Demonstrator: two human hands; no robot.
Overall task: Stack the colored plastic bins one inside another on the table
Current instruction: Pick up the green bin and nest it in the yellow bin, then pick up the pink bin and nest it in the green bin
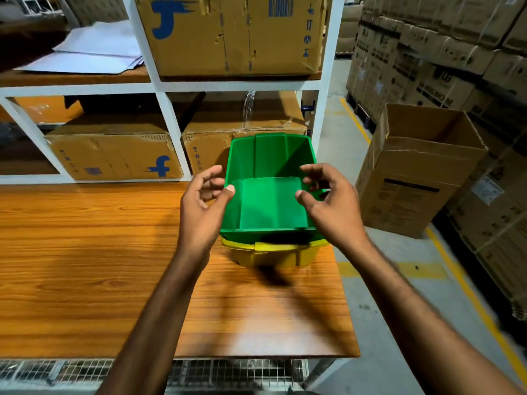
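Currently, the green bin (271, 201) sits nested in the yellow bin (273, 256) on the table (85, 252), left hand (199, 208) and right hand (330, 208) flanking its rim, fingers (209, 171) loosely spread, gripping nothing.

1. The green bin (271, 201) is smooth moulded plastic with a soft sheen on its inner walls
2. The yellow bin (273, 256) is the same smooth plastic, slightly glossy at the rim
3. The worktop (85, 266) shows orange-brown wood grain under a glossy, reflective finish
4. The cardboard boxes (114, 155) beyond its far edge are matt brown, creased and scuffed
5. The shelf frame (228, 86) looks like white-painted metal
6. The paper sheets (94, 52) are matt white
7. The wire mesh (228, 372) below the near edge is bare grey metal
8. The floor (339, 129) is dull grey concrete
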